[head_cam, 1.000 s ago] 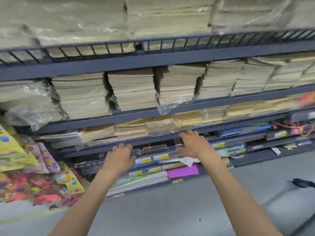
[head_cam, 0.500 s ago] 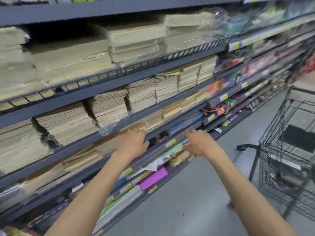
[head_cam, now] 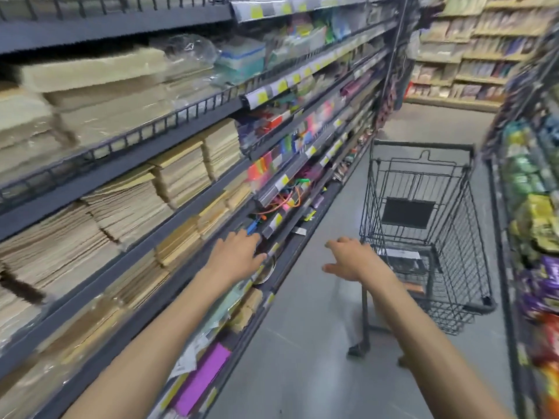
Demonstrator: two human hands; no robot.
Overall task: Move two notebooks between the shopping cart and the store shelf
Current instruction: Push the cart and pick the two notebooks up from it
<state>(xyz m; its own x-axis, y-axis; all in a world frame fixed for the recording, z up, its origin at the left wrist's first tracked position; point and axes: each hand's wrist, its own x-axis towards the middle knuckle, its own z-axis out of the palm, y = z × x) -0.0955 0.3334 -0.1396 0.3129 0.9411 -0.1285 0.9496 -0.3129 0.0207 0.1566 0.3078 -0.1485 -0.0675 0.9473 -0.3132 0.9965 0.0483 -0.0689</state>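
Observation:
Stacks of beige notebooks (head_cam: 130, 207) fill the dark store shelf (head_cam: 127, 261) on my left. A black wire shopping cart (head_cam: 423, 225) stands in the aisle ahead on the right; something dark and flat lies in its near end, too blurred to name. My left hand (head_cam: 236, 258) hovers by the lower shelf edge, fingers spread and holding nothing. My right hand (head_cam: 348, 258) hangs over the aisle floor just left of the cart's near rim, fingers loosely extended, empty.
Coloured stationery (head_cam: 290, 146) and yellow price tags (head_cam: 266, 92) line the shelves further along. A second rack of bright packets (head_cam: 532, 225) closes the aisle on the right. Grey floor (head_cam: 302, 343) runs between them. More shelves (head_cam: 465, 55) stand at the far end.
My view has swung right from the shelf toward the aisle and the cart. Both hands have come away from the shelf's notebooks, the right one moving toward the cart.

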